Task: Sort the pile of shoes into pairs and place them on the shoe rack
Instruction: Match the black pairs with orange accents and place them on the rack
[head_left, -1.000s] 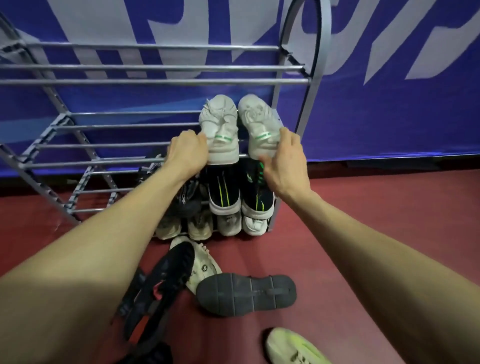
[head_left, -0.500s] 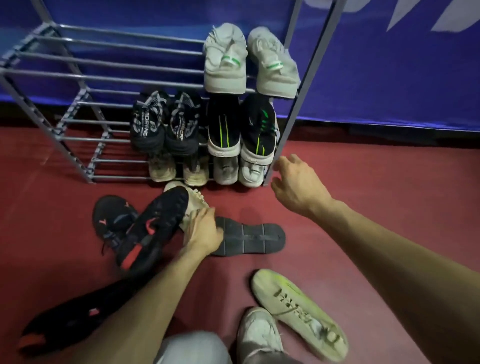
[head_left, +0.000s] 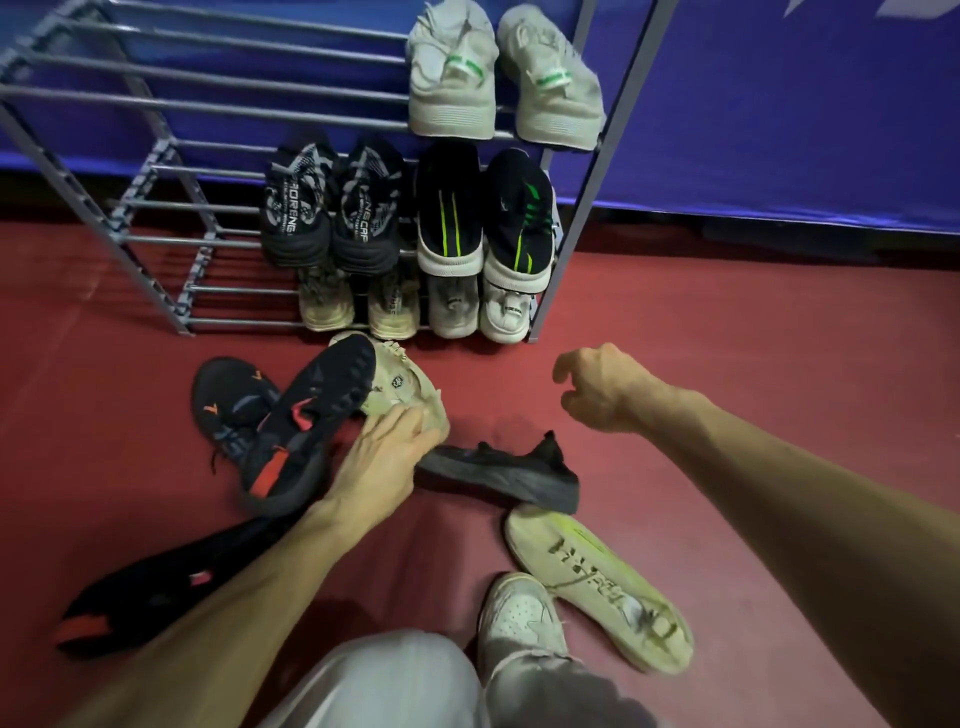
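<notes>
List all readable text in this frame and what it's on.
"ROREN", first and last letters unclear: left black knit shoe on the rack.
"NG CAP", partly hidden: its mate.
Dark lettering on the yellow-green shoe: too distorted to read.
Small labels on the four pale shoes on the bottom shelf: too blurred.
Round emblem on the beige shoe: unreadable.
White shapes on the blue banner: cropped, unreadable.

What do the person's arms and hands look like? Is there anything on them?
Both arms are bare, with no sleeves in view. The left hand and the right hand wear no gloves, and no rings, watch or bands show. Further down, the person wears light grey trousers and a white shoe.
</notes>
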